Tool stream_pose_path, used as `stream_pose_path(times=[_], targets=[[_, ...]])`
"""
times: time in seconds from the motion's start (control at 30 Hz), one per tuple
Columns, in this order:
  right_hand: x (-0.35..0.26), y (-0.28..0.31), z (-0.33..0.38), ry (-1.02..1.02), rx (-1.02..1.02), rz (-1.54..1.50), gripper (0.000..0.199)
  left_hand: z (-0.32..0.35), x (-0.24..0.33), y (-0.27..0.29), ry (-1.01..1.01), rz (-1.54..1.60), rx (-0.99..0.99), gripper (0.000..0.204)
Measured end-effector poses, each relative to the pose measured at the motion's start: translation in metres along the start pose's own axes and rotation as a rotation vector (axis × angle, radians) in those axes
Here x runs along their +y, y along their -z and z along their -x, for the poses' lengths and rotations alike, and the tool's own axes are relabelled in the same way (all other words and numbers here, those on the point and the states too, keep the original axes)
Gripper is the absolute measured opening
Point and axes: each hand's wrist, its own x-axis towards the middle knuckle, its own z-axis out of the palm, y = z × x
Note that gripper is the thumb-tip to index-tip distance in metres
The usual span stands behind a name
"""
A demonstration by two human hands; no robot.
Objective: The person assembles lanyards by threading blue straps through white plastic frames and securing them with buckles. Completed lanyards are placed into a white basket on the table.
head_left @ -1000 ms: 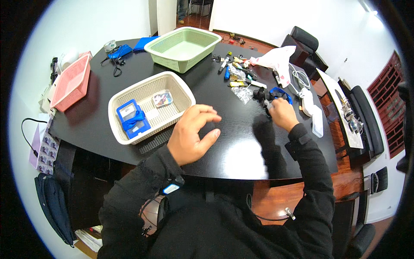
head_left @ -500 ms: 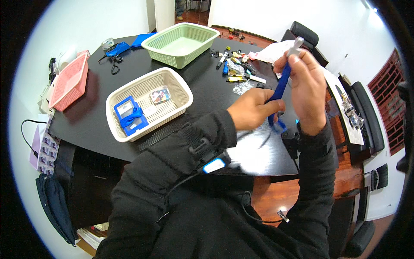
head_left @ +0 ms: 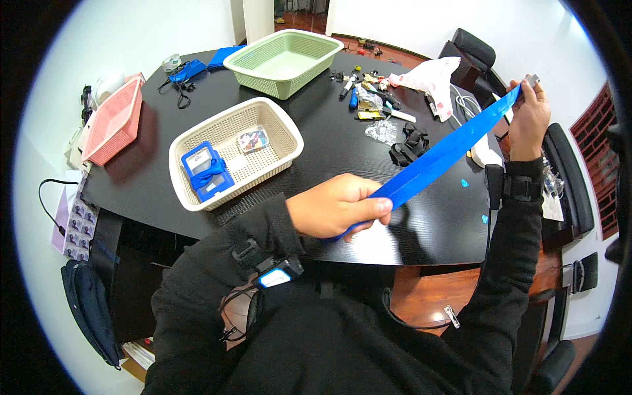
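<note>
A flat blue lanyard [head_left: 454,143] is stretched taut on a slant between my two hands, above the right part of the dark table. My left hand [head_left: 339,205] is closed round its lower end, thumb on top, near the table's front edge. At the upper right my right hand [head_left: 530,122] pinches the other end, where a pale clip [head_left: 532,79] pokes out past the fingertips. Left of my hands stands a cream basket [head_left: 294,146]. In it lie a blue badge holder [head_left: 205,172] with blue strap wound round it and a small clear case [head_left: 253,139] with a colourful print.
Behind the cream basket is a green basket [head_left: 283,84]; a pink basket [head_left: 113,135] stands at the left edge. Pens and small packets [head_left: 375,99], a coiled black strap [head_left: 409,145] and a white plastic bag [head_left: 431,76] lie across the table [head_left: 342,148].
My hands have moved apart, the left down and leftward, the right out to the right. The lanyard, bunched between them before, is now pulled straight.
</note>
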Motion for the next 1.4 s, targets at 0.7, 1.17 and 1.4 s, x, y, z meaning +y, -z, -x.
stream_pose_path(times=[0.7,1.17,1.4], targets=[[0.027,-0.051,0.159,0.236,-1.178,0.456,0.025,0.055,0.085,0.049,-1.241,0.191,0.209,0.048],[-0.083,-0.059,0.162,-0.130,-0.876,-0.765,0.042,0.012,-0.008,0.002,-0.280,-0.574,-0.061,0.043],[-0.052,-0.100,0.196,-0.636,-1.043,-0.442,0.027,0.023,0.006,-0.015,-0.368,0.380,-0.041,0.033]])
